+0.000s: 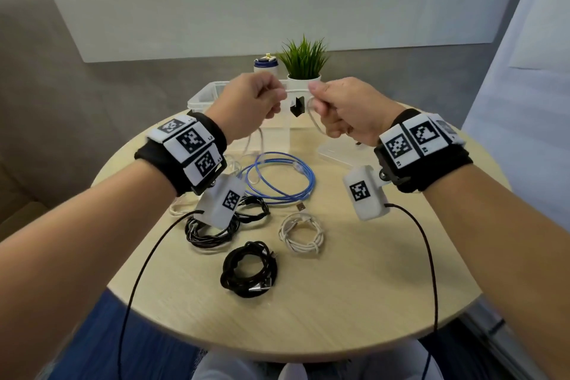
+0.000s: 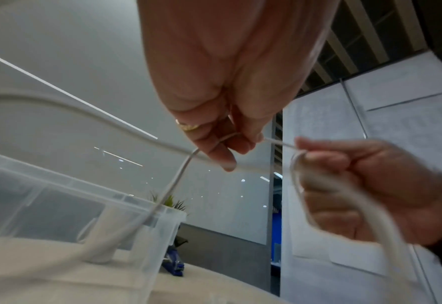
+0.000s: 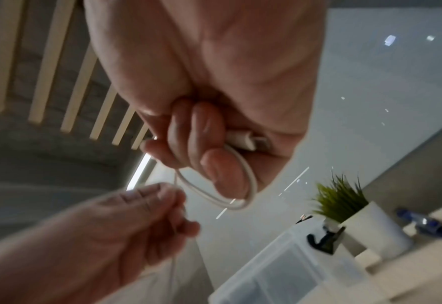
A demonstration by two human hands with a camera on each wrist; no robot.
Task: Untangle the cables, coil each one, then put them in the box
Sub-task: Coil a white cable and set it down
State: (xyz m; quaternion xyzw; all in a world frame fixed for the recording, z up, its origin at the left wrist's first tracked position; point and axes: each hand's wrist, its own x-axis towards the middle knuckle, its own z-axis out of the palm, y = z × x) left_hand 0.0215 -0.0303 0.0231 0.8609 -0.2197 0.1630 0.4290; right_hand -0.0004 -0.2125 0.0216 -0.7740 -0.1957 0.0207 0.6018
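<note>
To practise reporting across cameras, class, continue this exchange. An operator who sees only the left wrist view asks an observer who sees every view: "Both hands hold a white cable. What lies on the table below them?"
Observer: The head view shows three coils on the table: a black coil, a second black coil and a white coil.
Operator: Anything uncoiled?
Observer: A blue cable lies in loose loops behind them.
Operator: Where is the white cable plug?
Observer: The right wrist view shows its connector tucked inside the right hand grip.
</note>
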